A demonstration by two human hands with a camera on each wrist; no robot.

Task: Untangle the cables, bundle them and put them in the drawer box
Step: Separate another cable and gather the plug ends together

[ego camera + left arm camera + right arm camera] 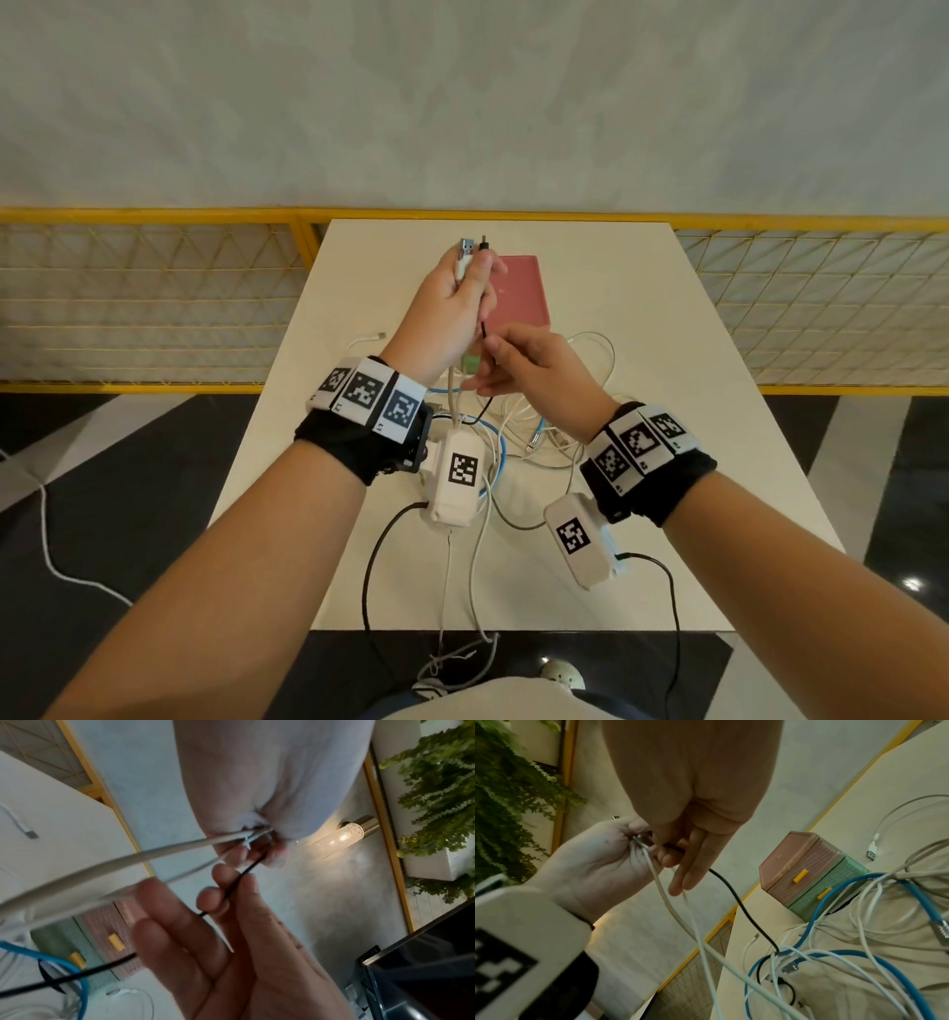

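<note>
My left hand [470, 275] is raised over the white table [642, 318]. It grips the ends of a white cable [463, 257] and a thin black cable [484, 246], with their plugs sticking up above the fingers. Just below it, my right hand [494, 355] pinches the same black cable [736, 902] between thumb and fingers. Both cables run down into a tangle of white, blue and black cables [518, 431] on the table. The drawer box [516, 298], pink on top and green below, with yellow handles [800, 875], stands behind my hands.
A separate white cable end [367, 339] lies at the table's left side. Another white cable with a USB plug [872, 850] lies beyond the box. A yellow mesh railing [154, 298] runs behind the table. Camera leads hang off the near edge.
</note>
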